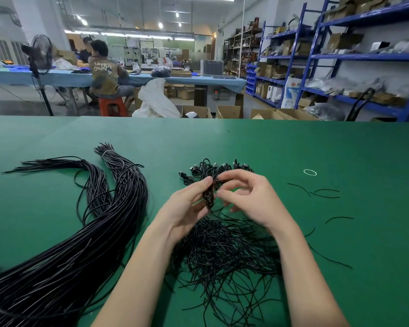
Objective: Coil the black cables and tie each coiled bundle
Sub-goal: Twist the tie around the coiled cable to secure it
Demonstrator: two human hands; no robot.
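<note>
Above the tie pile [222, 251], mid-counter [340, 147]: tying a coil.
Left hand [187, 208] grips the coil [208, 197]; right hand [248, 197] pinches its tie (barely visible) — loosened fingers could let loops spring apart.

the scene is brightly and evenly lit by ceiling lights [160, 25] in the background hall, which blow out to white glare spots. the green desk [293, 149] shows only soft, faint shadows under the forearms. the wide-angle lens bends the blue shelving [316, 55] at the right edge and curves the desk's far edge. the near field is fairly sharp, though the left hand [187, 208] and right hand [250, 197] look slightly soft. the distant background is hazy and lacks detail.
</note>
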